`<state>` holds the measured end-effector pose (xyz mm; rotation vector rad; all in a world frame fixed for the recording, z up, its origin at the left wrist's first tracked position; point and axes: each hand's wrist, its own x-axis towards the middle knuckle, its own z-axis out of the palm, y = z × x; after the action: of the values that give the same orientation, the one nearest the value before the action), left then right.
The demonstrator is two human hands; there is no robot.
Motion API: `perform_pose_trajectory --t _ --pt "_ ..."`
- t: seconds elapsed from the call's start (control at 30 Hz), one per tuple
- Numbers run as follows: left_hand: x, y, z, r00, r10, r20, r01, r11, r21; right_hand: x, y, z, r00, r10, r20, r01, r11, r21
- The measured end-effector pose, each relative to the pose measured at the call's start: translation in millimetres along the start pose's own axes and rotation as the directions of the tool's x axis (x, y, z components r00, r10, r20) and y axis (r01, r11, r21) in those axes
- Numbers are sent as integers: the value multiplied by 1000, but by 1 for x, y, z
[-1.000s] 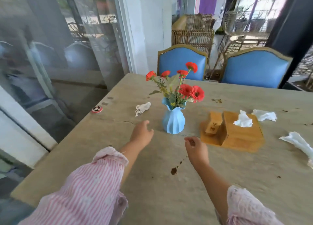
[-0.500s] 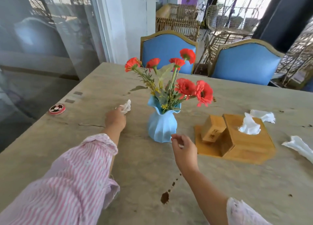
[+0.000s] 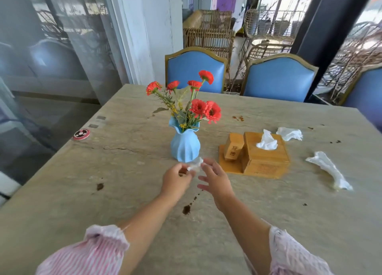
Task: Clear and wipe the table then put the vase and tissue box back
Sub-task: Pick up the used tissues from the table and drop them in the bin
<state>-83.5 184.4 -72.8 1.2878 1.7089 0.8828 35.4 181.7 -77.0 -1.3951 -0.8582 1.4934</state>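
Note:
A blue ribbed vase (image 3: pixel 185 147) with red flowers stands at the middle of the stone table (image 3: pixel 128 171). To its right sits a wooden tissue box (image 3: pixel 266 156) with a tissue sticking out, joined to a small wooden toothpick holder (image 3: pixel 233 148). My left hand (image 3: pixel 175 179) pinches a small crumpled tissue (image 3: pixel 195 164) just in front of the vase. My right hand (image 3: pixel 217 179) hovers beside it, fingers spread, fingertips close to the tissue. Another crumpled tissue (image 3: pixel 289 133) lies behind the box, and a long twisted one (image 3: pixel 328 172) lies at the right.
Brown stains (image 3: pixel 186 209) dot the table near my hands, at the left (image 3: pixel 100 186) and behind the vase (image 3: pixel 237 118). A round red-and-black disc (image 3: pixel 81 134) lies by the left edge. Blue chairs (image 3: pixel 195 70) stand along the far side; glass panels run along the left.
My left hand picked up the crumpled tissue from left of the vase and brought it in front of the vase. My right hand opened and came up beside it.

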Motion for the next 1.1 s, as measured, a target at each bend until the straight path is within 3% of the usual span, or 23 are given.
perform_pose_trajectory --t 0.23,0.6,0.83,1.1 --pt "-41 40 52 996 -19 82 30 990 -140 -35 -7 -54 997 -45 -65 55 984 171" --pt "-137 77 122 992 -63 110 80 984 -158 -89 -12 -182 986 -73 -152 74 997 0" --pt "-217 109 147 976 1 216 -30 990 135 -146 -31 -264 983 -78 -167 67 995 -68" --pt "-296 134 205 943 79 323 -159 961 228 -223 -21 -358 972 -96 -214 86 995 -52"
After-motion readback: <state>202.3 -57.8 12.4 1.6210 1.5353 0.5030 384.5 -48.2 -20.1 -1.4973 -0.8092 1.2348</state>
